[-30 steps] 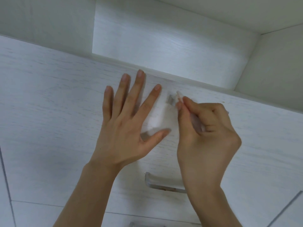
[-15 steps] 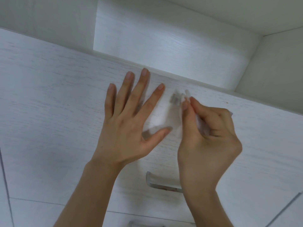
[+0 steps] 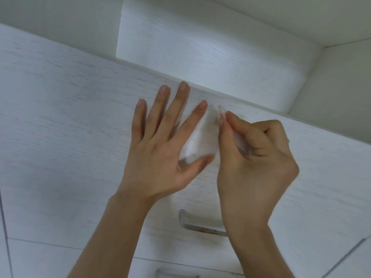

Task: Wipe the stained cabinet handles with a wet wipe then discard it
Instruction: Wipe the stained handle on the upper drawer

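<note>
My right hand (image 3: 255, 163) pinches a white wet wipe (image 3: 202, 137) between thumb and fingers and holds it against the upper metal handle, which the wipe and fingers hide almost entirely. My left hand (image 3: 160, 149) lies flat with spread fingers on the white cabinet front (image 3: 70, 127), just left of the wipe, its thumb touching the wipe's lower edge. Below, a second metal handle (image 3: 192, 227) shows reddish-brown stains along its bar; my right wrist covers its right end.
A third handle (image 3: 174, 274) peeks in at the bottom edge on the front below. Above the cabinet front a recessed white niche (image 3: 210, 51) opens, with a side wall (image 3: 341, 87) at the right. Door seams run at the left and lower right.
My right hand has drawn the wipe over the upper handle's end, which showed before and is now covered. Both hands sit slightly right in view; the left one stays flat.
</note>
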`<act>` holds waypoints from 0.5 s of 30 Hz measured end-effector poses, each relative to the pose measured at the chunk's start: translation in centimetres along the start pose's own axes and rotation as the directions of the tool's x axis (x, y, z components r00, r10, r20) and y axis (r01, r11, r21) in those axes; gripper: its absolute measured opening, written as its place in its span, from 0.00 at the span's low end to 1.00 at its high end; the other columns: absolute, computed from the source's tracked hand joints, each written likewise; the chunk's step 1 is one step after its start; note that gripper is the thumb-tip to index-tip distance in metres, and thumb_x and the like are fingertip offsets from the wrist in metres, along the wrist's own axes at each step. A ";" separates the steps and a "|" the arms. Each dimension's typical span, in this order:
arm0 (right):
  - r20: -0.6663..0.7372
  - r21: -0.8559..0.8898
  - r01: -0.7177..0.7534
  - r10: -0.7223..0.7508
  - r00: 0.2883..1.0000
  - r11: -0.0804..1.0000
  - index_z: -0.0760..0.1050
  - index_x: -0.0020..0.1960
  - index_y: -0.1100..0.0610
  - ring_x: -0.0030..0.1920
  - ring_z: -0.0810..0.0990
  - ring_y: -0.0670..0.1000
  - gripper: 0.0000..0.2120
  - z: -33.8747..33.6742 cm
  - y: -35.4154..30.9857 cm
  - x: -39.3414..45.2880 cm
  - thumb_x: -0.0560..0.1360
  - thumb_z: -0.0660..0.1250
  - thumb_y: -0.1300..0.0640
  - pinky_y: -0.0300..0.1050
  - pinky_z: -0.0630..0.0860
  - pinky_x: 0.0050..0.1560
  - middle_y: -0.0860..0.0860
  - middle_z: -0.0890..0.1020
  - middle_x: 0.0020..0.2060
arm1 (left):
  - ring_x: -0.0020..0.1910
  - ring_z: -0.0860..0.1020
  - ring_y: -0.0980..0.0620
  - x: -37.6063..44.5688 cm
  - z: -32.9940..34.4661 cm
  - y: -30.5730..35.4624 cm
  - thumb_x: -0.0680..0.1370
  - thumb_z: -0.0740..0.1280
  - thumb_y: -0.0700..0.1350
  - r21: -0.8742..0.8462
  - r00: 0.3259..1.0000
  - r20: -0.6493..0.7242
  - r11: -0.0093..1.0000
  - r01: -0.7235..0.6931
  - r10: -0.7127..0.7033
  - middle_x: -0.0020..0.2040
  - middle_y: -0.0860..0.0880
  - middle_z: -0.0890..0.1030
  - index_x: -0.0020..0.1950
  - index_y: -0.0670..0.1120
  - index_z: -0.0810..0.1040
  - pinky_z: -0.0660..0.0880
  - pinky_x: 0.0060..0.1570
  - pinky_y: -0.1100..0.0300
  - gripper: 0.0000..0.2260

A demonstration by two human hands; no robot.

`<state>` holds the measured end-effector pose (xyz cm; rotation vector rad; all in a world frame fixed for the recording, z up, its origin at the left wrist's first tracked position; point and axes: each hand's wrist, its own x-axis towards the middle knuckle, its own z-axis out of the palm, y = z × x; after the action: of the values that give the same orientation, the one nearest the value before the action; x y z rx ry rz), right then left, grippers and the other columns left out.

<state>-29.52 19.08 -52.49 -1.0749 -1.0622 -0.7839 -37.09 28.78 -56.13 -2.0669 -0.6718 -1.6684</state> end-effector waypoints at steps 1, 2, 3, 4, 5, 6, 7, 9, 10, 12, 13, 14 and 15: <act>-0.020 -0.009 -0.014 0.014 1.000 1.000 0.81 0.51 0.58 0.34 0.73 0.40 0.08 -0.2 0.2 0.0 0.72 0.71 0.61 0.22 0.67 0.39 0.48 0.73 0.34 | 0.76 0.52 0.40 0.0 0.0 0.0 0.78 0.56 0.65 0.003 1.000 0.006 1.000 -0.001 0.001 0.77 0.41 0.56 0.76 0.48 0.62 0.43 0.73 0.43 0.32; -0.049 -0.008 -0.037 0.037 0.998 0.999 0.81 0.51 0.58 0.34 0.72 0.39 0.08 -0.4 0.4 0.0 0.72 0.71 0.61 0.23 0.67 0.39 0.49 0.74 0.35 | 0.76 0.52 0.41 -0.1 -0.1 -0.1 0.77 0.57 0.65 0.002 1.000 0.015 1.000 0.000 0.000 0.77 0.41 0.56 0.76 0.48 0.61 0.43 0.73 0.43 0.32; -0.064 -0.006 -0.049 0.048 0.997 0.999 0.81 0.51 0.58 0.34 0.72 0.38 0.08 -0.5 0.4 0.0 0.72 0.71 0.61 0.23 0.68 0.39 0.50 0.74 0.35 | 0.76 0.51 0.41 -0.1 -0.1 -0.1 0.77 0.57 0.65 0.001 1.000 0.022 1.000 0.002 -0.002 0.77 0.41 0.56 0.76 0.48 0.61 0.43 0.73 0.43 0.32; -0.058 -0.011 -0.039 0.038 0.998 0.999 0.81 0.51 0.59 0.34 0.73 0.39 0.07 -0.4 0.4 -0.1 0.72 0.71 0.61 0.24 0.68 0.39 0.50 0.74 0.35 | 0.76 0.51 0.41 -0.1 -0.2 -0.1 0.77 0.57 0.65 -0.001 1.000 0.022 1.000 0.003 -0.003 0.77 0.42 0.56 0.76 0.48 0.61 0.43 0.73 0.43 0.32; -0.037 -0.019 -0.018 0.018 0.999 1.000 0.82 0.50 0.60 0.34 0.73 0.40 0.06 -0.3 0.3 -0.3 0.72 0.71 0.62 0.24 0.68 0.39 0.50 0.74 0.35 | 0.76 0.51 0.41 0.0 -0.2 -0.1 0.78 0.55 0.65 -0.002 1.000 0.020 1.000 0.001 -0.001 0.77 0.42 0.56 0.76 0.49 0.61 0.43 0.73 0.43 0.32; -0.018 -0.023 0.002 -0.003 1.000 1.000 0.82 0.49 0.60 0.35 0.73 0.41 0.06 -0.1 0.1 -0.4 0.72 0.71 0.63 0.24 0.69 0.39 0.50 0.74 0.35 | 0.76 0.51 0.41 0.0 -0.1 -0.1 0.78 0.54 0.65 -0.002 1.000 0.017 1.000 -0.002 0.002 0.77 0.42 0.56 0.76 0.48 0.61 0.43 0.73 0.43 0.31; -0.005 -0.028 0.018 -0.018 1.000 0.999 0.82 0.48 0.60 0.35 0.73 0.42 0.06 0.2 -0.2 -0.3 0.72 0.71 0.63 0.26 0.70 0.40 0.50 0.74 0.35 | 0.76 0.51 0.41 0.0 -0.1 -0.1 0.79 0.52 0.64 -0.003 1.000 0.015 1.000 -0.003 0.003 0.77 0.42 0.56 0.76 0.49 0.60 0.42 0.73 0.43 0.30; 0.000 -0.094 0.069 -0.069 0.998 0.993 0.83 0.48 0.59 0.35 0.74 0.44 0.06 1.0 -0.5 -0.1 0.73 0.70 0.61 0.38 0.75 0.39 0.51 0.74 0.35 | 0.77 0.50 0.42 0.0 0.0 -0.1 0.80 0.49 0.64 -0.017 1.000 0.013 1.000 0.002 -0.002 0.77 0.42 0.55 0.76 0.49 0.59 0.42 0.74 0.44 0.29; 0.000 -0.155 0.103 -0.104 0.995 0.983 0.83 0.48 0.58 0.34 0.75 0.49 0.06 1.4 -0.5 0.0 0.73 0.69 0.59 0.47 0.76 0.37 0.52 0.75 0.35 | 0.77 0.50 0.43 0.0 -0.1 -0.1 0.80 0.48 0.64 -0.022 1.000 0.014 1.000 0.005 -0.005 0.77 0.43 0.55 0.76 0.49 0.58 0.42 0.74 0.44 0.29; -0.002 -0.277 0.156 -0.163 0.987 0.948 0.83 0.47 0.56 0.35 0.74 0.52 0.05 2.1 -0.1 0.1 0.73 0.70 0.57 0.53 0.75 0.34 0.54 0.76 0.35 | 0.77 0.49 0.44 0.0 -0.1 0.0 0.80 0.47 0.64 -0.031 1.000 0.018 0.999 0.008 -0.007 0.77 0.43 0.55 0.76 0.49 0.57 0.42 0.74 0.45 0.29; -0.002 -0.314 0.174 -0.184 0.983 0.933 0.83 0.46 0.56 0.36 0.74 0.52 0.05 2.2 0.0 0.1 0.73 0.70 0.57 0.53 0.74 0.33 0.54 0.77 0.36 | 0.77 0.49 0.44 0.0 -0.1 -0.1 0.80 0.47 0.64 -0.033 1.000 0.021 0.999 0.007 -0.006 0.77 0.42 0.56 0.76 0.49 0.58 0.42 0.74 0.45 0.29; -0.001 -0.327 0.190 -0.201 0.979 0.926 0.82 0.45 0.56 0.36 0.73 0.52 0.04 2.3 0.1 0.0 0.73 0.70 0.57 0.53 0.74 0.32 0.54 0.77 0.36 | 0.77 0.50 0.43 0.0 -0.1 -0.1 0.80 0.47 0.63 -0.032 1.000 0.025 0.999 0.004 -0.003 0.77 0.42 0.56 0.76 0.49 0.59 0.42 0.74 0.45 0.29; 0.000 -0.327 0.207 -0.219 0.976 0.922 0.82 0.45 0.57 0.36 0.74 0.53 0.03 2.2 0.2 0.0 0.72 0.70 0.58 0.52 0.74 0.32 0.54 0.78 0.36 | 0.77 0.50 0.43 0.0 -0.1 -0.1 0.80 0.48 0.63 -0.030 1.000 0.027 1.000 -0.002 0.003 0.77 0.42 0.56 0.76 0.49 0.60 0.42 0.74 0.44 0.28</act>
<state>-29.96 21.28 -52.35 -1.2294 -1.0524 -1.1821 -37.29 28.82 -56.08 -2.1141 -0.6569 -1.6617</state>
